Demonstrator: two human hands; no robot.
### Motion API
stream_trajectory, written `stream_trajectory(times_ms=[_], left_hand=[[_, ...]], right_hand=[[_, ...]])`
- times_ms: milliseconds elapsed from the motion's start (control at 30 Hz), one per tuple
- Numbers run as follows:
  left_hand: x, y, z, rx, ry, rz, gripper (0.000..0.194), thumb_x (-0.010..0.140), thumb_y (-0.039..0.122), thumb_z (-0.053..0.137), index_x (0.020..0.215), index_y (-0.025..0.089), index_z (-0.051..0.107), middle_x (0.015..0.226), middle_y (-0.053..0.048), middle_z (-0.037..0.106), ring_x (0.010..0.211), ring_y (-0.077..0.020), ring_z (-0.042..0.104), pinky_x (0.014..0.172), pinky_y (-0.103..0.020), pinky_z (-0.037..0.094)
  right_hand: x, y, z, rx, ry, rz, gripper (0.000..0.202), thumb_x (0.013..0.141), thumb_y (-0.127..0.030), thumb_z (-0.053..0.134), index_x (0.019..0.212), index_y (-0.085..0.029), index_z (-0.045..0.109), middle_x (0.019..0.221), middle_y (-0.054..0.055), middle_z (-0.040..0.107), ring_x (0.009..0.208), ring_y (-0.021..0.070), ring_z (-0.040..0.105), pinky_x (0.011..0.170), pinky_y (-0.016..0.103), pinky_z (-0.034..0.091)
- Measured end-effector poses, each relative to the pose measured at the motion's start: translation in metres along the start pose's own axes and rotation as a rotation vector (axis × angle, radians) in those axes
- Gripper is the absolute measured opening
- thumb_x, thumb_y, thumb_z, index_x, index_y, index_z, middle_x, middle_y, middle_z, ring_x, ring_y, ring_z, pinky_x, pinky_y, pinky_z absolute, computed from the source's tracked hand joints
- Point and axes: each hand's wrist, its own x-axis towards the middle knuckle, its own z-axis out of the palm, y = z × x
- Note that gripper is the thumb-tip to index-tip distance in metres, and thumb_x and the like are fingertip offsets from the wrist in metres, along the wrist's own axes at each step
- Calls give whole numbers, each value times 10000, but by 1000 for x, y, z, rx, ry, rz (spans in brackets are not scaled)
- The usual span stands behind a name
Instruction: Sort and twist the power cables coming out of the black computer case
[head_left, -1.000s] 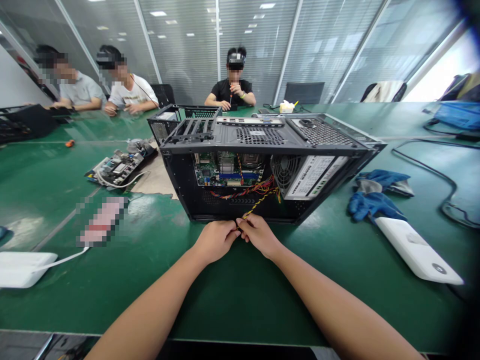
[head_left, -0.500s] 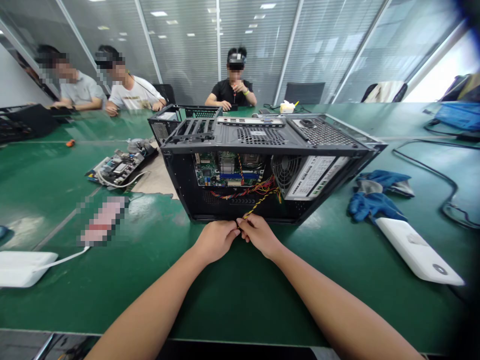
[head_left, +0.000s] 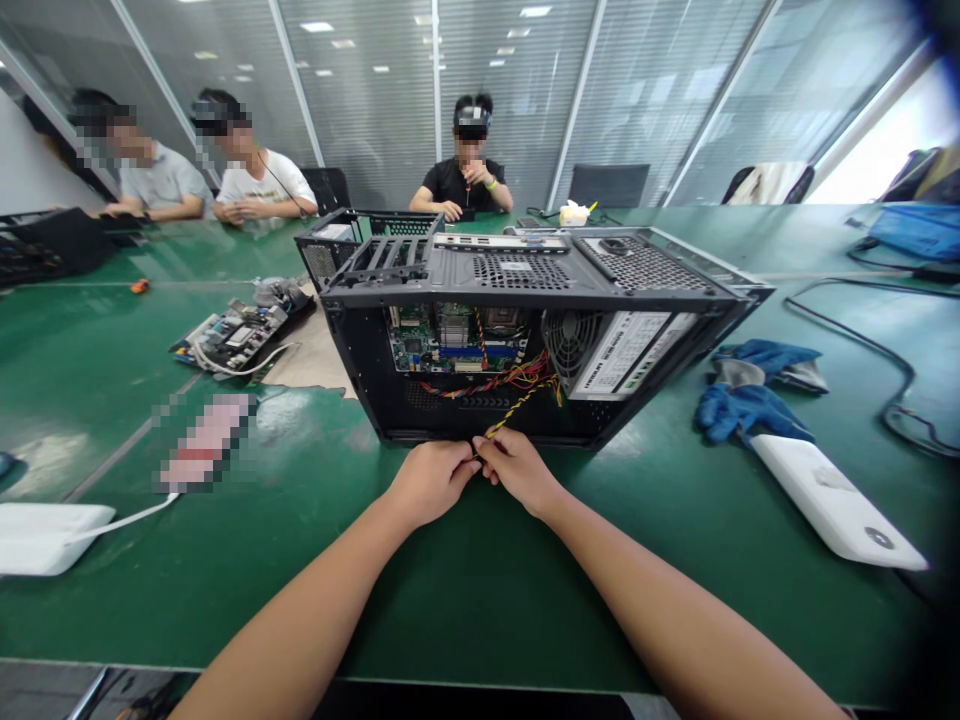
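Note:
An open computer case lies on its side edge before me, its inside facing my hands. Within it show a green motherboard, a power supply with a fan, and bundled coloured wires. A twisted yellow-and-black cable runs out over the case's lower edge to my fingers. My left hand pinches the cable's end, and my right hand grips it just beside. The two hands touch at the fingertips, which hide the very end of the cable.
Left are a loose circuit board assembly on cardboard, a pixelated pink object and a white power bank. Right lie blue gloves, another white power bank and a black cable. Several people sit across the green table.
My hands and the cable have hardly moved. Across the table, the person in the white shirt has brought their hands together.

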Motion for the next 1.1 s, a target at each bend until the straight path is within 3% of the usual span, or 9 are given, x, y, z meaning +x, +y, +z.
stream_trajectory(times_ms=[1100], left_hand=[[0, 1, -1, -2, -10, -7, 164, 924, 227, 483, 803, 187, 586, 767, -15, 630, 719, -150, 603, 678, -253, 439]], right_hand=[[-1, -4, 0, 1, -2, -6, 292, 848, -434, 538, 685, -196, 492, 507, -43, 510, 446, 102, 492, 453, 233, 396]])
